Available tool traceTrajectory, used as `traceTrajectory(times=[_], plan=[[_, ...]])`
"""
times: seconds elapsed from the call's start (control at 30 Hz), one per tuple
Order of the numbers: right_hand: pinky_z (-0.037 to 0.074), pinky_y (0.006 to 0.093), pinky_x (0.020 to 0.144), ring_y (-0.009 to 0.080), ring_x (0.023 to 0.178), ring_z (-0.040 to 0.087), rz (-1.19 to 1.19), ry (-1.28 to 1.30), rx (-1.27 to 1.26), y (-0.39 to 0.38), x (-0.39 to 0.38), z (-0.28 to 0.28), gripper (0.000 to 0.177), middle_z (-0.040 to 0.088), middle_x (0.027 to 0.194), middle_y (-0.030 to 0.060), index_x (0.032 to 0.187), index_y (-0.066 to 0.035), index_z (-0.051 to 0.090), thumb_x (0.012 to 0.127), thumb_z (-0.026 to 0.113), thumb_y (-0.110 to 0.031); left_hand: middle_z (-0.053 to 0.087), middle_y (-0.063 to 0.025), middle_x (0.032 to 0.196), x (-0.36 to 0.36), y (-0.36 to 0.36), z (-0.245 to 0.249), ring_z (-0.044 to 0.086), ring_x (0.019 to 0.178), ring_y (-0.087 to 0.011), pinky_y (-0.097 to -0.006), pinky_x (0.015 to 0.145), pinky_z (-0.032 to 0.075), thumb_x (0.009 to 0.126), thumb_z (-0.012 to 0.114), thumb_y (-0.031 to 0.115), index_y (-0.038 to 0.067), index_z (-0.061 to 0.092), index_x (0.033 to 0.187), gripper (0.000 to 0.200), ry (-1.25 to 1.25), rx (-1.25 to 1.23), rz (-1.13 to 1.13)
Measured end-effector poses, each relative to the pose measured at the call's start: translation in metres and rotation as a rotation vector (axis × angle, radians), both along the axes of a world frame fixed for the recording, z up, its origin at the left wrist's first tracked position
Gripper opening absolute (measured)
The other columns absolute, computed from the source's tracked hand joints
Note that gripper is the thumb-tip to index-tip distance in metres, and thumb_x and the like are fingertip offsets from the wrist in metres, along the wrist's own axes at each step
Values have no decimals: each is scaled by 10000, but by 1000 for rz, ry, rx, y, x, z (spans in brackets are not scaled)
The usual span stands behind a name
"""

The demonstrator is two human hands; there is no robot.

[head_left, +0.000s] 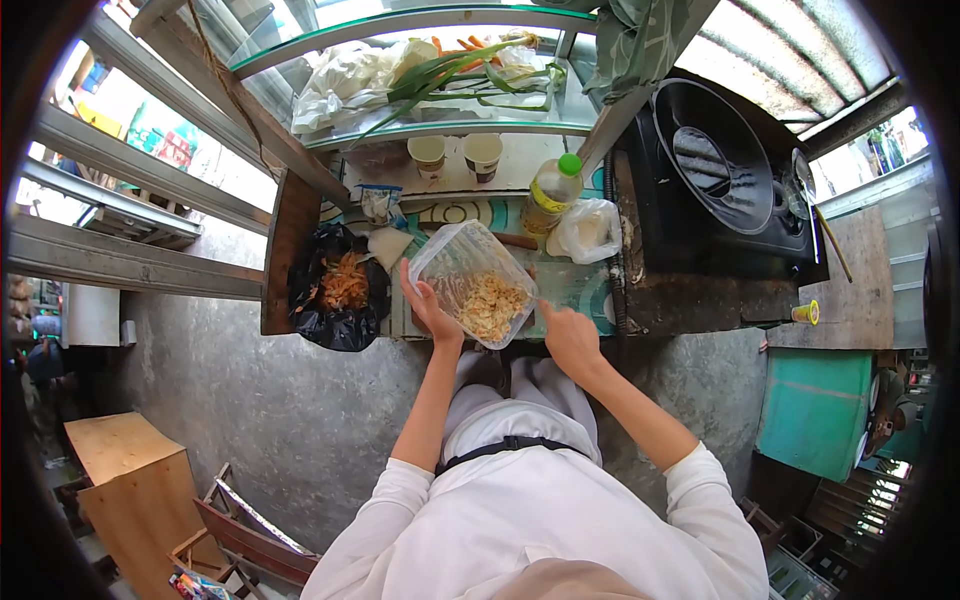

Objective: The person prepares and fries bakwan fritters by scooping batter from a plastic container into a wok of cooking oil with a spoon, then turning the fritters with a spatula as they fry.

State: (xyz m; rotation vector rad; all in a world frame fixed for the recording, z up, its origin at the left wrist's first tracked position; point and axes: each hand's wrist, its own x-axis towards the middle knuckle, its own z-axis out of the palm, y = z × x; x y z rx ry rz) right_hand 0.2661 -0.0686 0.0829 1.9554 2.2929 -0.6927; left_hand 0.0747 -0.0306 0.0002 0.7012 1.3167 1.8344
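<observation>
A clear plastic container (450, 262) is tilted over the front edge of the counter, with a mound of pale, orange-flecked shredded food (493, 305) gathered in its lower part. My left hand (432, 312) grips the container's left side, thumb up along the wall. At the right wall, my right hand (573, 340) is closed, its index finger pointing toward the food. Whatever the right fingers hold is too small to make out. Left of the container sits a black plastic bag (318, 262) of orange shreds (345, 282).
Behind the container stand an oil bottle with a green cap (556, 190), a white plastic bag (588, 232) and two paper cups (483, 152). A large dark wok (712, 155) rests on the stove at right. Green onions (440, 78) lie on the glass shelf (450, 132) above.
</observation>
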Motion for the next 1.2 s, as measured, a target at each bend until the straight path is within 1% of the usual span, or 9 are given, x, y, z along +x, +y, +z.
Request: traceTrajectory(times=[0.27, 0.37, 0.57, 0.77, 0.83, 0.93, 1.0, 1.13, 1.2], plan=[[494, 467, 601, 396, 697, 616, -62, 112, -150, -29, -14, -20, 470, 607, 744, 252, 1215, -47, 501, 747, 462, -24, 380, -116, 1271, 3, -5, -3, 369, 1170, -227, -376, 961, 290, 883, 392, 570, 73, 318, 1325, 670, -79, -7, 71], [495, 452, 577, 386, 646, 611, 55, 30, -92, -11, -8, 11, 478, 603, 742, 232, 1233, -45, 485, 755, 469, -30, 367, -126, 1265, 3, -6, -1, 375, 1161, -231, -364, 961, 291, 892, 394, 551, 65, 324, 1322, 653, -28, -38, 89], [493, 424, 510, 340, 544, 585, 176, -124, 173, 7, -4, -5, 504, 584, 767, 178, 1274, -60, 442, 773, 478, -35, 331, -142, 1251, 4, 2, 9, 350, 1172, -261, -381, 981, 265, 905, 384, 527, 46, 327, 1328, 643, 260, -40, 58], [502, 455, 552, 383, 646, 616, 88, -49, -107, -14, 3, -25, 497, 604, 733, 235, 1262, -35, 450, 765, 467, -30, 333, -143, 1250, 9, 7, 5, 338, 1185, -270, -391, 989, 253, 904, 370, 538, 47, 331, 1328, 650, 294, 33, 78], [502, 463, 590, 394, 676, 616, 59, 31, -140, -14, 0, -11, 421, 610, 742, 242, 1208, -20, 477, 788, 445, -36, 335, -141, 1246, 9, 4, 0, 341, 1185, -268, -390, 989, 254, 901, 375, 541, 46, 335, 1326, 653, 298, 38, 76], [500, 458, 615, 403, 700, 611, -13, 85, -133, -7, 1, 22, 375, 614, 735, 233, 1174, -32, 506, 809, 420, -48, 339, -137, 1237, 2, 5, -12, 353, 1171, -260, -377, 985, 259, 903, 382, 531, 50, 344, 1323, 640, 79, -7, 77], [500, 458, 606, 394, 693, 615, -26, 72, -112, -5, -2, 41, 372, 614, 733, 229, 1172, -33, 508, 811, 420, -47, 341, -135, 1234, 0, 6, -12, 361, 1158, -254, -366, 979, 264, 908, 385, 517, 53, 347, 1323, 624, 139, -32, 96], [495, 463, 609, 391, 690, 613, 21, 8, -85, -10, -4, -8, 395, 611, 732, 227, 1172, -49, 516, 785, 443, -29, 342, -133, 1227, 2, 7, -4, 369, 1142, -247, -351, 967, 270, 911, 390, 507, 58, 352, 1321, 609, 220, 20, 44], [484, 478, 631, 412, 707, 599, -7, 34, -82, 7, -1, -20, 449, 606, 749, 235, 1205, -75, 519, 763, 456, -21, 346, -129, 1222, 2, 10, -10, 369, 1141, -246, -352, 965, 271, 909, 393, 510, 55, 352, 1320, 615, 145, 15, 51]])
